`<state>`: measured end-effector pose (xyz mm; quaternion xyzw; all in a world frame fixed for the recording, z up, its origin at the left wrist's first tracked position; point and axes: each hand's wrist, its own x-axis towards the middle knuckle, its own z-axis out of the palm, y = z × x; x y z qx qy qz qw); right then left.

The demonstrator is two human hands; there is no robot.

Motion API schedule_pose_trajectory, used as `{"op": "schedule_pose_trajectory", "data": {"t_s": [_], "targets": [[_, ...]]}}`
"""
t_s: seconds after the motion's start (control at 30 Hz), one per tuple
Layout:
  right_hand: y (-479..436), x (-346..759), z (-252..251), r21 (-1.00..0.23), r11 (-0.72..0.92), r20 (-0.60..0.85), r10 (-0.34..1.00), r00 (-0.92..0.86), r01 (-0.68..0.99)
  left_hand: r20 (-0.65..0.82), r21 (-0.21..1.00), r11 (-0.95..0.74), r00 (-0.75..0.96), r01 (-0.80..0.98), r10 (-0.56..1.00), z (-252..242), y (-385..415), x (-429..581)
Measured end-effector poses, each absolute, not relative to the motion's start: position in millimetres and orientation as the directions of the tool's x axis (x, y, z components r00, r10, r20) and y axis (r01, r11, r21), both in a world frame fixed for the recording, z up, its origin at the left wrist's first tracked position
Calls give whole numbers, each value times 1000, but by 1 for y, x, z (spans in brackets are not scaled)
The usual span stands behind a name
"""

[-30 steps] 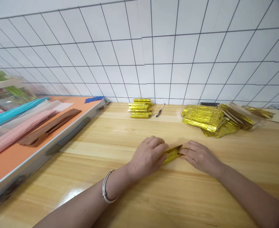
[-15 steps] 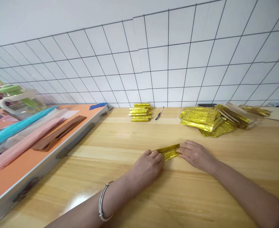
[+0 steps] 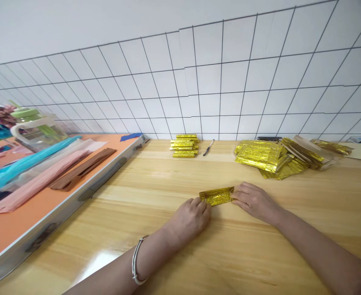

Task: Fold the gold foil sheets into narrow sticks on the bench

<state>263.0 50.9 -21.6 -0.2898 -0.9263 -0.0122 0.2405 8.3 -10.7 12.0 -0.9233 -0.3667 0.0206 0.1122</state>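
Note:
A narrow folded strip of gold foil (image 3: 216, 196) lies on the wooden table (image 3: 156, 192) in front of me. My left hand (image 3: 190, 217), with a silver bangle on the wrist, has its fingers curled and pinches the strip's left end. My right hand (image 3: 254, 200) presses and pinches the right end with closed fingers. A neat pile of finished gold strips (image 3: 184, 146) sits by the wall. To the right lies a loose heap of gold foil sheets (image 3: 272, 156).
A pen (image 3: 208, 147) lies beside the finished pile. At left an orange board in a metal frame (image 3: 76, 192) carries teal, pink and brown paper strips (image 3: 45, 172) and a clear jug with a green lid (image 3: 34, 127). A white gridded wall closes the back.
My left hand has slid left and toward me off the strip, uncovering most of it. The strip now lies flatter on the table. The camera has tilted up a little.

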Motion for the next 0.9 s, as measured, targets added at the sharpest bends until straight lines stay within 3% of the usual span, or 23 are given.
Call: {"op": "schedule_pose_trajectory", "data": {"t_s": [0.23,0.5,0.9], "targets": [[51,262,-23,-101,846,489,500,-715,523,163,-55,-705,703,707,692,-2,-5,-5],[47,260,-18,-39,845,408,500,-764,533,297,229,-645,579,729,759,-17,1,-13],[50,262,-30,-346,738,387,675,-628,580,269,474,-581,520,661,811,-12,6,-18]]}}
